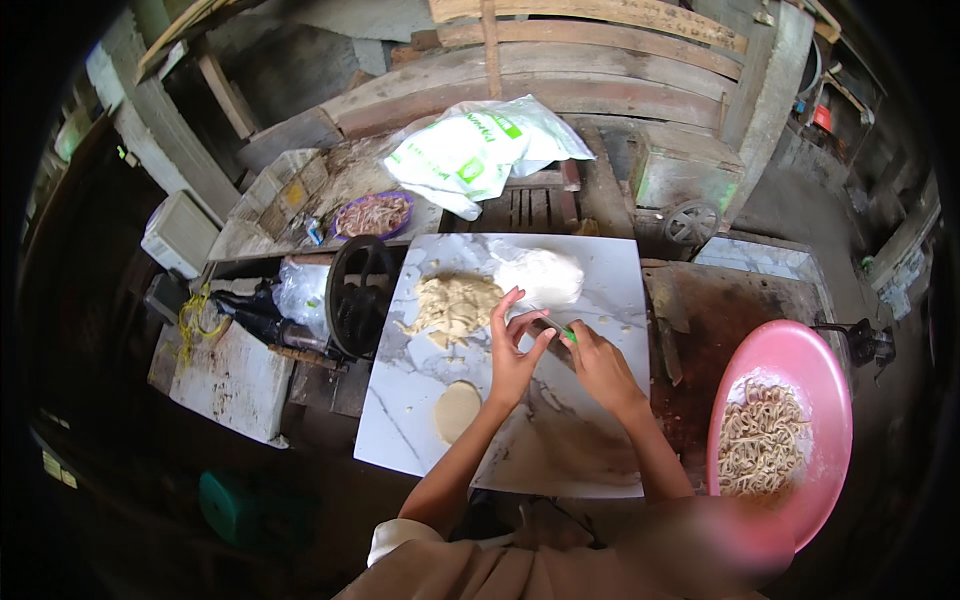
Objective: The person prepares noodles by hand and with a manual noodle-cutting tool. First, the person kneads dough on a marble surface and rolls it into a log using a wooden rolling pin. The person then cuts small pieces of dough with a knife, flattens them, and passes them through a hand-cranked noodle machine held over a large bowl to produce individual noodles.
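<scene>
A dough heap (455, 303) lies at the back left of a tabletop slab (395, 425), a mound (542, 275) to its right and a dough disc (457, 412) nearer the front; a basin (828, 430) holding dough strips (760, 435) sits right, plastic sacks (470, 145) behind, a handwheel (341, 300) left.

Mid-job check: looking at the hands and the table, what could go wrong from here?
The left hand has its fingers right by the blade of the knife in the right hand, so a slip might cut them.

The flat dough round lies close beside the left forearm, which could brush or dent it.

Loose dough sits near the white heap, so the two might get mixed.
</scene>
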`<state>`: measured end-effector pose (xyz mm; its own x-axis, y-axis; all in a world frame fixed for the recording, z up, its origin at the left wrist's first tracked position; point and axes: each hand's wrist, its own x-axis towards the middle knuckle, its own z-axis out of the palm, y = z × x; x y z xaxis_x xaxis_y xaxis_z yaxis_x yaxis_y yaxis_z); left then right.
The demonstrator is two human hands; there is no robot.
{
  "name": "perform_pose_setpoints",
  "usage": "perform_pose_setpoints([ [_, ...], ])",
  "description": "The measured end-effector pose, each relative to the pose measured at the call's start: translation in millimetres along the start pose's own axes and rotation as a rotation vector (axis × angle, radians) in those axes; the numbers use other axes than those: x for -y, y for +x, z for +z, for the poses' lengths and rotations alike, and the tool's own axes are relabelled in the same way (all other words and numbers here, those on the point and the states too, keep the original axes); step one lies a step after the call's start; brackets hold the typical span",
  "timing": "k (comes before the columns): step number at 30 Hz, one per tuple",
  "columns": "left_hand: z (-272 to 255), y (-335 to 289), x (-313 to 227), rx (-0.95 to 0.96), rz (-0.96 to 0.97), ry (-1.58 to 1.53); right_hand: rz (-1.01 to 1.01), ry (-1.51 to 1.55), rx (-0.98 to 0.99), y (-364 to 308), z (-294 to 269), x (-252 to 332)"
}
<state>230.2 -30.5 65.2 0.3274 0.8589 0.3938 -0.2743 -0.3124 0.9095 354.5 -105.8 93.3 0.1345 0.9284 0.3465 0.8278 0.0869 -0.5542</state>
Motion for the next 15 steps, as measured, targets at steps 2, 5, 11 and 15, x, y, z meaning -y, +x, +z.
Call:
perform_pose_setpoints([
  [2,-33.9,-9.6,-3.4,0.004,-0.048,-0.080,-0.010,0.020,0.079,-1.3,11.7,23.9],
  [5,-85.1,-31.3,-9.0,-0.047,-0.093,0.089,0.084,-0.092,0.364,-0.4,21.9,58.7],
  [11,-152.2,-96.2,-15.4,0.085,-0.104,0.589,-0.205,-0.155,0.309,-13.8,75.3,49.7],
  [15,-169.4,-122.4,-19.1,0.300,-0.063,0.865,-0.280,-0.318,0.458,-9.3,91.2,61.7],
])
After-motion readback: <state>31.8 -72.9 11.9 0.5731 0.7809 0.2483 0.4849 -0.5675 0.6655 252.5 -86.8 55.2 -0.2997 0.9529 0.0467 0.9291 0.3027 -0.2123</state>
